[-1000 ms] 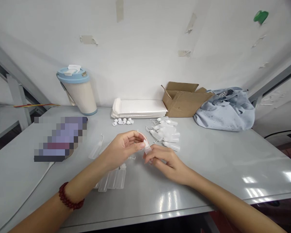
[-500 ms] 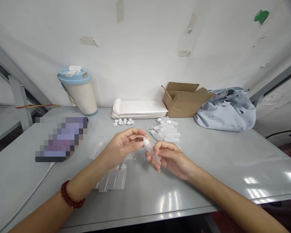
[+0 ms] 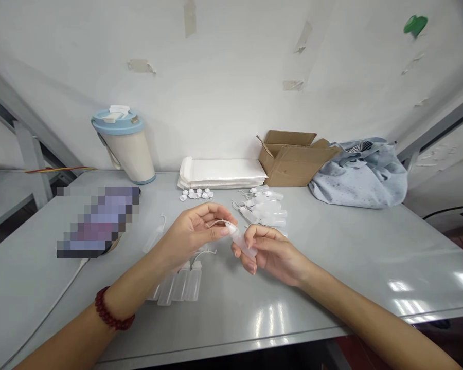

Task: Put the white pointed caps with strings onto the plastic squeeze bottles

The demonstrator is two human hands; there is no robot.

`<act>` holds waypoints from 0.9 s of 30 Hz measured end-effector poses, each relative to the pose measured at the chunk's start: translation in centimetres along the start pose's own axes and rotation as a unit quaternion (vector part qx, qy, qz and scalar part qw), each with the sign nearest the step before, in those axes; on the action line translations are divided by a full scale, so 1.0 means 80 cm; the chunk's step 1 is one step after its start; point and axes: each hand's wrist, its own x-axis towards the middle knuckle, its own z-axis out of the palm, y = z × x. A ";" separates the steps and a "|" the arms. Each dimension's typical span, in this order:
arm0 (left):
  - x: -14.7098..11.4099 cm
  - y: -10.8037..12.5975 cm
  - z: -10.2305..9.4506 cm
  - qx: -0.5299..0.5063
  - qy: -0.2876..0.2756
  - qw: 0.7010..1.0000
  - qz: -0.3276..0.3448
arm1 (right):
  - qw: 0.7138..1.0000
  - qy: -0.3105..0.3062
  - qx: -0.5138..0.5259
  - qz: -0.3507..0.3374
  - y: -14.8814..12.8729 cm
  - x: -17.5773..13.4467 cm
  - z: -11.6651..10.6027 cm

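Between my hands a small translucent squeeze bottle (image 3: pixel 242 243) is held tilted, its white cap (image 3: pixel 231 227) toward the upper left. My right hand (image 3: pixel 272 251) has its fingers wrapped round the bottle's body. At the top, my left hand (image 3: pixel 200 228) pinches the cap with thumb and fingers; a thin white strap curves off the cap under those fingers. Below my left wrist several like bottles (image 3: pixel 193 282) lie side by side, partly covered by my forearm. One more bottle (image 3: pixel 153 239) rests just left of that wrist.
Several small white caps (image 3: pixel 195 193) lie before a stack of white padded envelopes (image 3: pixel 227 172). Right of them is a pile of bottles (image 3: pixel 268 208). An open cardboard box (image 3: pixel 297 162), a blue cloth bag (image 3: pixel 360 177), a tumbler (image 3: pixel 127 149) and a cabled phone (image 3: pixel 100 223) stand or lie around.
My left fingertips have shifted slightly on the cap, and the strap has turned a little. The bottle and my right hand stay nearly in place.
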 end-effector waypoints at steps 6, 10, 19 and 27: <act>-0.001 0.003 0.000 -0.014 -0.008 1.000 -0.010 | 1.000 -0.021 -0.008 -0.013 0.000 -0.001 -0.002; 0.001 0.000 0.001 0.029 0.006 0.998 -0.057 | 0.999 -0.028 -0.018 -0.021 0.000 -0.001 -0.002; 0.000 0.001 -0.004 0.032 -0.014 0.999 -0.014 | 0.999 -0.034 0.008 -0.011 0.003 0.001 -0.005; -0.002 0.005 -0.003 0.011 -0.028 1.000 -0.008 | 0.999 -0.038 0.016 -0.004 -0.001 0.000 -0.004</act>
